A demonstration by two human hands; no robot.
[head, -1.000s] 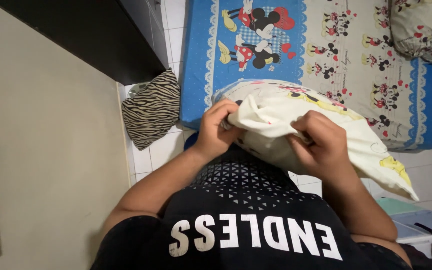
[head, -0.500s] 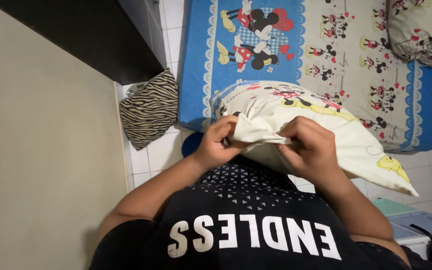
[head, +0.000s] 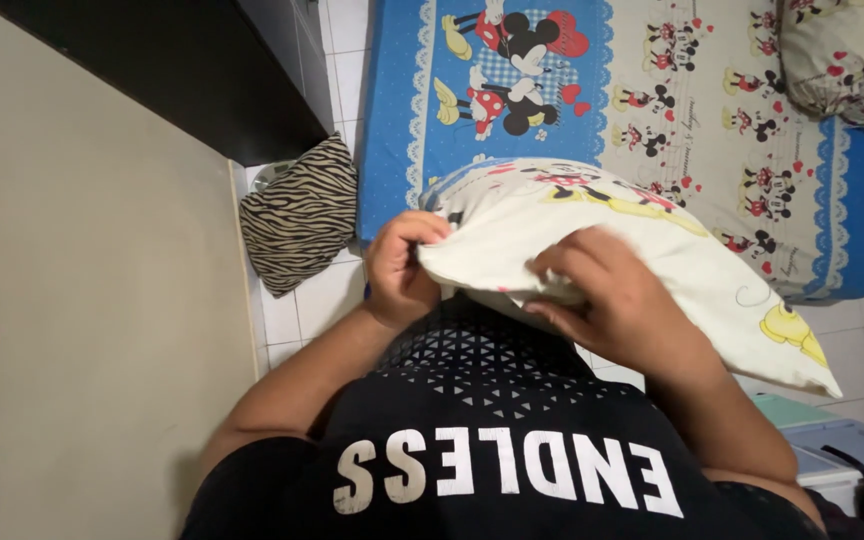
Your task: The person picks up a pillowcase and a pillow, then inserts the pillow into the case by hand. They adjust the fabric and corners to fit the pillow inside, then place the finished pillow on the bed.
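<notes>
Left hand [head: 399,268] is pinching the near-left corner of a cream cartoon-print pillow [head: 632,250]; right hand [head: 620,290] is pressing half-closed on its near edge. Pillow is held at chest ht., long axis running left to lower right; underside hidden. Beyond: blue printed mattress [head: 512,110], partly cut off.
</notes>
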